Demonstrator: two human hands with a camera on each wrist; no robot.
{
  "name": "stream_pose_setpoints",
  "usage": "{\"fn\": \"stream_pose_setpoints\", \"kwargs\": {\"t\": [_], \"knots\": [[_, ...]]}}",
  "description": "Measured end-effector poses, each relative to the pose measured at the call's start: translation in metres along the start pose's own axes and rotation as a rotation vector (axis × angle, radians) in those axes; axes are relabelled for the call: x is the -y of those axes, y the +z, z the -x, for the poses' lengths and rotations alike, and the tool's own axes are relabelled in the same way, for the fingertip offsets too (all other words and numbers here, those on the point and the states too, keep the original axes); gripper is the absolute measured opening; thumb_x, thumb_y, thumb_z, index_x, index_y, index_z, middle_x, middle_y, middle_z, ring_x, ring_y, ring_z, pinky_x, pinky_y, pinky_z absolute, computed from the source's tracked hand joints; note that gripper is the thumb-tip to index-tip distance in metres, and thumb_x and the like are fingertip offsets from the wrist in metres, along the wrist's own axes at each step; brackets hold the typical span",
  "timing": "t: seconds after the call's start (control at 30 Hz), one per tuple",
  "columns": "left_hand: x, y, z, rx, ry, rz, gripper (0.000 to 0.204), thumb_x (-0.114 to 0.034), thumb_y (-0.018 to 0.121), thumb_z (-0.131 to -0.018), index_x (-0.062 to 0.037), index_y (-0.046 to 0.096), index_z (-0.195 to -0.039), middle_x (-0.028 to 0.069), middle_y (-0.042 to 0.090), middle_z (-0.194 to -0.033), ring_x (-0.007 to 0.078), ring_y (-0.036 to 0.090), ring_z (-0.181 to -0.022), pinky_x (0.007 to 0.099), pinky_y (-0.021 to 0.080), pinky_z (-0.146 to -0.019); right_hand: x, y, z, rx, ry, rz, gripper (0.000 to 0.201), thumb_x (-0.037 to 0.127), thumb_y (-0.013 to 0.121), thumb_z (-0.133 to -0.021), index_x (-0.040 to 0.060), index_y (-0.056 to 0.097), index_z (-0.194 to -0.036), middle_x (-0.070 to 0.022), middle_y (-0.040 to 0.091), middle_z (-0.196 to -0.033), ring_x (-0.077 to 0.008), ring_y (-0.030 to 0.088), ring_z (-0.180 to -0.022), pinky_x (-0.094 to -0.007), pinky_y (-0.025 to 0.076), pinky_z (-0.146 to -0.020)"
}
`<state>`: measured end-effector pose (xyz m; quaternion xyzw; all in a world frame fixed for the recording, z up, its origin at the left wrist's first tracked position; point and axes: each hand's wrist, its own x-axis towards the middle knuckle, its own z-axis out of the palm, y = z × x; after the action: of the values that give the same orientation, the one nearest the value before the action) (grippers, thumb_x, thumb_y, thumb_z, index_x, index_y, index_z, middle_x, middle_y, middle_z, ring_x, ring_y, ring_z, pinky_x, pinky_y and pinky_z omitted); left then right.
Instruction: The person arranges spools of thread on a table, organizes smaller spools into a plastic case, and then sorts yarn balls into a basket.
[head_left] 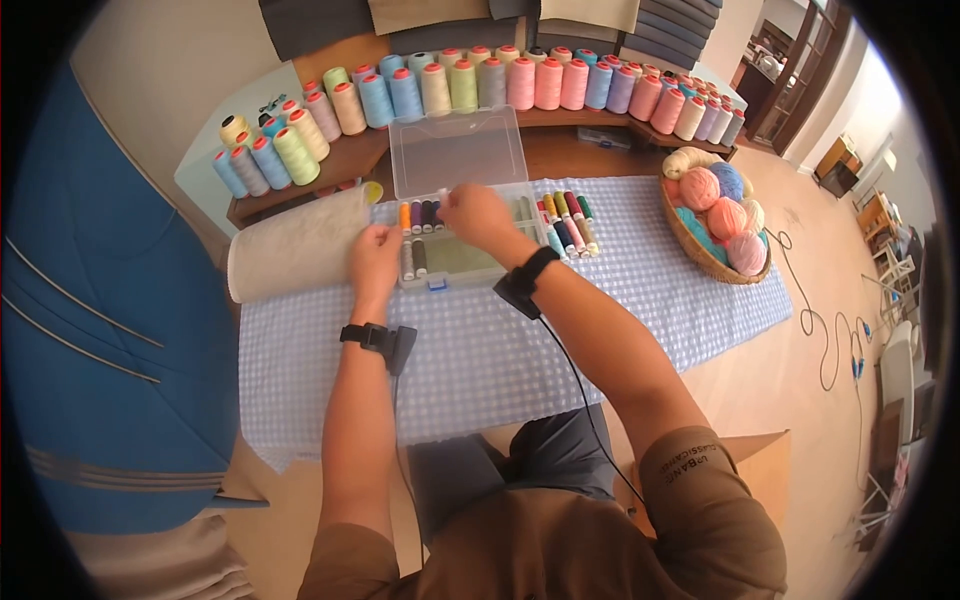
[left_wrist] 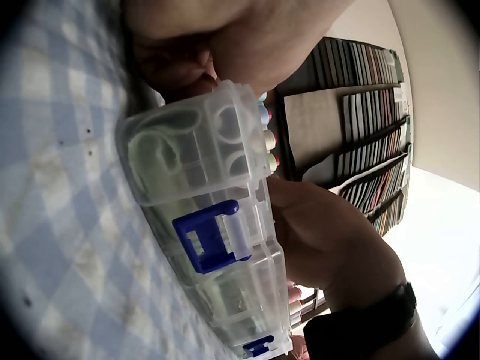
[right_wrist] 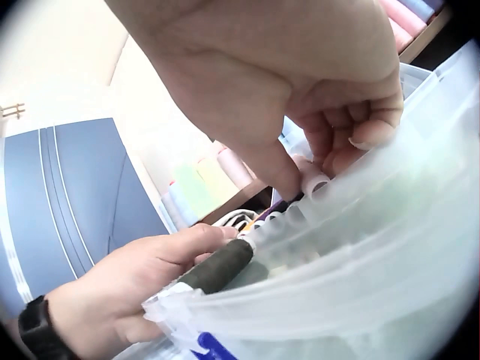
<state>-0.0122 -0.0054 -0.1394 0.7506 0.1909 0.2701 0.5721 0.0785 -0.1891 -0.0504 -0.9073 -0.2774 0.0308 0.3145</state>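
A clear plastic storage box [head_left: 408,285] with blue latches stands with its lid [head_left: 455,150] raised. Several small thread spools stand in it, among them an orange spool [head_left: 405,218] and a dark green spool [right_wrist: 219,268]. My left hand [head_left: 375,262] grips the box's left side, thumb by the rim; its other fingers are partly hidden in the left wrist view. Over the back row, my right hand [head_left: 478,215] pinches a pale thread spool [right_wrist: 313,181] between thumb and fingers, right beside the other spools.
More small spools [head_left: 570,225] lie right of the box on the checked cloth [head_left: 470,370]. A basket [head_left: 690,240] of yarn balls stands at the right. A roll of whitish fabric [head_left: 295,250] lies left. Large thread cones [head_left: 463,85] line the shelf behind.
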Motion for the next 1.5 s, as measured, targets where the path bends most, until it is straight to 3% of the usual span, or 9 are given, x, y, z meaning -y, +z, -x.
{"fn": "stream_pose_setpoints", "kwargs": {"t": [0.1,0.23,0.37,0.5,0.7,0.93,1.13,1.43,1.5], "knots": [[-0.003,-0.001,0.002,-0.003,0.002,0.01,0.022,-0.021,0.069,-0.099,0.0008,0.068,-0.096,-0.0005,0.066,-0.081,0.0055,0.054,-0.068,0.0241,0.044,-0.062,-0.023,-0.029,0.02,-0.268,-0.033,-0.154,0.034,0.034,0.067,-0.095,0.0008,0.07,-0.101,-0.0213,0.075,-0.096,-0.0406,0.073,-0.092,-0.0472,0.057,-0.084],[-0.012,-0.002,0.005,-0.021,-0.026,-0.097,0.028,-0.025,0.071,-0.096,0.0024,0.069,-0.096,0.0091,0.074,-0.086,0.0164,0.067,-0.077,0.032,0.052,-0.073,-0.116,-0.076,0.012,-0.56,0.098,-0.238,0.04,0.04,0.073,-0.094,0.0017,0.065,-0.104,-0.0191,0.075,-0.093,-0.0339,0.074,-0.087,-0.0434,0.057,-0.08],[-0.014,-0.001,0.006,-0.017,-0.041,-0.088,0.029,-0.026,0.071,-0.095,0.0023,0.07,-0.097,0.0102,0.074,-0.087,0.0179,0.069,-0.078,0.033,0.053,-0.074,-0.175,-0.121,0.018,-0.388,0.263,-0.035,0.04,0.039,0.078,-0.088,0.0011,0.068,-0.093,-0.0199,0.075,-0.09,-0.0356,0.074,-0.088,-0.044,0.056,-0.081],[-0.014,-0.003,0.005,-0.011,-0.056,-0.118,0.031,-0.028,0.071,-0.094,0.0024,0.07,-0.098,0.0111,0.075,-0.088,0.0191,0.069,-0.079,0.034,0.053,-0.075,-0.2,-0.11,0.023,-0.255,0.264,0.127,0.04,0.04,0.076,-0.087,0.0015,0.07,-0.094,-0.0198,0.075,-0.089,-0.0364,0.074,-0.089,-0.0447,0.056,-0.083],[-0.012,-0.003,0.005,-0.013,-0.038,-0.12,0.033,-0.03,0.07,-0.094,0.0022,0.07,-0.099,0.0115,0.075,-0.089,0.0199,0.07,-0.08,0.0347,0.054,-0.076,-0.167,-0.104,0.034,-0.284,0.357,0.119,0.039,0.041,0.076,-0.085,0.0026,0.072,-0.095,-0.0198,0.076,-0.092,-0.0381,0.073,-0.091,-0.0456,0.056,-0.084],[-0.008,-0.001,0.003,-0.002,-0.054,-0.066,0.031,-0.028,0.07,-0.095,0.0024,0.07,-0.099,0.0105,0.074,-0.087,0.0191,0.069,-0.078,0.0347,0.053,-0.075,-0.107,-0.09,0.019,-0.376,0.01,0.006,0.03,0.031,0.069,-0.092,0.0028,0.072,-0.099,-0.0201,0.076,-0.096,-0.0384,0.073,-0.092,-0.0463,0.057,-0.083],[-0.008,-0.001,0.004,-0.026,0.018,-0.103,0.031,-0.028,0.07,-0.095,0.0028,0.07,-0.098,0.0123,0.075,-0.087,0.0208,0.07,-0.078,0.0351,0.054,-0.074,-0.02,-0.022,-0.007,-0.089,-0.2,-0.037,0.029,0.026,0.07,-0.09,0.0041,0.074,-0.109,-0.0202,0.076,-0.1,-0.0409,0.072,-0.097,-0.0464,0.056,-0.091],[-0.018,-0.002,0.008,-0.031,-0.019,-0.127,0.03,-0.028,0.071,-0.095,0.0023,0.071,-0.097,0.0133,0.075,-0.087,0.0232,0.071,-0.077,0.0366,0.054,-0.074,0.0,0.011,-0.024,0.034,-0.157,0.11,0.036,0.023,0.071,-0.086,0.0058,0.073,-0.118,-0.0202,0.075,-0.112,-0.0391,0.07,-0.107,-0.046,0.056,-0.094],[-0.019,-0.002,0.008,-0.02,-0.019,-0.119,0.03,-0.028,0.07,-0.096,0.0017,0.07,-0.097,0.0085,0.073,-0.085,0.0162,0.066,-0.075,0.0327,0.052,-0.071,-0.001,0.01,-0.026,0.051,-0.164,0.118,0.038,0.024,0.072,-0.084,0.0055,0.073,-0.117,-0.0206,0.074,-0.112,-0.0391,0.07,-0.107,-0.0459,0.056,-0.095]]}}
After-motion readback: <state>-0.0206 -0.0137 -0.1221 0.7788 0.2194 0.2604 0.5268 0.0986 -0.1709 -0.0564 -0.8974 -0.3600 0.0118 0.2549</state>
